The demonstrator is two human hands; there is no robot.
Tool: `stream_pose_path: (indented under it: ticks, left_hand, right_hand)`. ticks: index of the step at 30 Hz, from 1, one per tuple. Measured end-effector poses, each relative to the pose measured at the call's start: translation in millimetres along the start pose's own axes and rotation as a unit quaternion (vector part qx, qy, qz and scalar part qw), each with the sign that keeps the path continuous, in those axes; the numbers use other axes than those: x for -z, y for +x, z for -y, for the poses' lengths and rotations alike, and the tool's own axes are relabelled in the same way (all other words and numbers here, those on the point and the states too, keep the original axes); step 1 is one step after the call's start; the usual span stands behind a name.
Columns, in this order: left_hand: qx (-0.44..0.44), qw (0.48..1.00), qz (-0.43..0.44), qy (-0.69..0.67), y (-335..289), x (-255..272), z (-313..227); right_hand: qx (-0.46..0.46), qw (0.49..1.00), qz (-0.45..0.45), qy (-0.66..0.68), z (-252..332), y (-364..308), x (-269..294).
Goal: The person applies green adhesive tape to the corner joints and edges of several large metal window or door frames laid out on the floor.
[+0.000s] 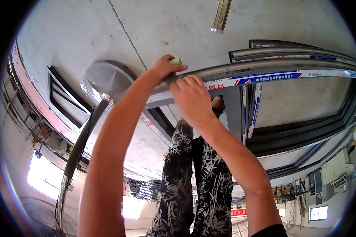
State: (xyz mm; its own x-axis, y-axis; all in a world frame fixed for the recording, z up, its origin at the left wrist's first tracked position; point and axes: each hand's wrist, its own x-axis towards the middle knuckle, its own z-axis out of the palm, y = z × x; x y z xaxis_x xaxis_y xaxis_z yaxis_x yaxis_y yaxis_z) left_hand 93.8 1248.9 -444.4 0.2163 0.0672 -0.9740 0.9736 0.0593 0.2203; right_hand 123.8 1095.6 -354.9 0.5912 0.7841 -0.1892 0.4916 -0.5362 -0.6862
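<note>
While both hands work at centre frame, left hand [162, 68] pinches 1 small pale green piece [175, 61] w/ fingers closed on it, right against the grey aluminium frame bar [265, 66]. Right hand [192, 98] curls closed over that bar's near edge, just right of the left hand. Approx. 3 curved bars run off right; 1 fan stand [81, 142] at left, 2 patterned trouser legs [197, 177] near.

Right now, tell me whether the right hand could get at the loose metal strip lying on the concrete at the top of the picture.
Probably not without moving. The right hand rests on the grey frame rail, while the metal strip lies well beyond it on the concrete floor. Nothing lies between them; the stretch of open floor alone looks too long.
</note>
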Motion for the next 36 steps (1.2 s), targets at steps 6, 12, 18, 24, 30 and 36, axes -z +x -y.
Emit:
stream_pose_path:
  ticks: [6, 12, 18, 24, 30, 36]
  left_hand:
    - [-0.145, 0.963, -0.015, 0.228, -73, 6, -38]
    - [-0.299, 0.863, -0.119, 0.390, -149, -27, -21]
    - [-0.304, 0.848, -0.140, 0.411, -159, -47, -16]
    - [-0.301, 0.878, -0.090, 0.360, -147, -18, 2]
    - [-0.235, 0.923, -0.119, 0.280, -47, -16, -3]
    - [-0.180, 0.947, 0.076, 0.255, 8, -4, -7]
  right_hand:
    - [-0.015, 0.998, -0.039, 0.048, 0, -21, 17]
    - [-0.483, 0.283, 0.035, 0.828, 25, -62, 32]
    - [-0.439, 0.170, -0.015, 0.882, 17, -56, -11]
    - [-0.642, 0.071, -0.125, 0.753, 32, -111, -14]
    - [-0.566, 0.104, -0.149, 0.804, -53, -92, -107]
    - [-0.482, 0.180, -0.140, 0.846, -66, -5, -79]
